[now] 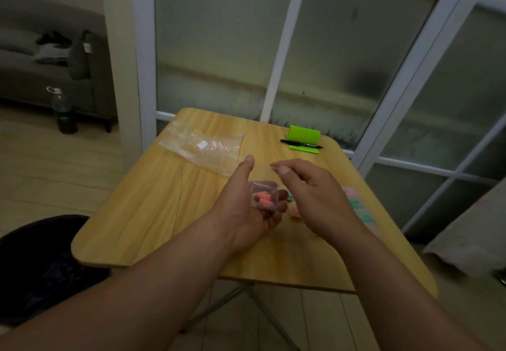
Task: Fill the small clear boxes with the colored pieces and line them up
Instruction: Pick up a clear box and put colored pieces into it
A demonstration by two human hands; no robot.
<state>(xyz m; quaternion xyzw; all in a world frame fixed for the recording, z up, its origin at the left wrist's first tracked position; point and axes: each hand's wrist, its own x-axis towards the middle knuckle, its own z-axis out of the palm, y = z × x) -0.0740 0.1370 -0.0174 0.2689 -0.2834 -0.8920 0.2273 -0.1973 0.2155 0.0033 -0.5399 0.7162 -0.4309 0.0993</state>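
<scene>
Seemingly closing a filled box: holding the box [265,196] level at frame centre to avoid spilling the pink pieces [263,199], bringing the lid [267,166] down square over the rim, pressing evenly, then setting it in line beside the blurred filled boxes [356,200] lying right of centre on the table [164,213]. Cradling the box in the left hand [246,213], palm up, curling the fingers under and round it, keeping the thumb raised. Hovering the right hand [312,194] just above and right of the box, palm down, pinching a thin clear thing, likely the lid, between thumb and forefinger; hard telling for certain in the blur.
</scene>
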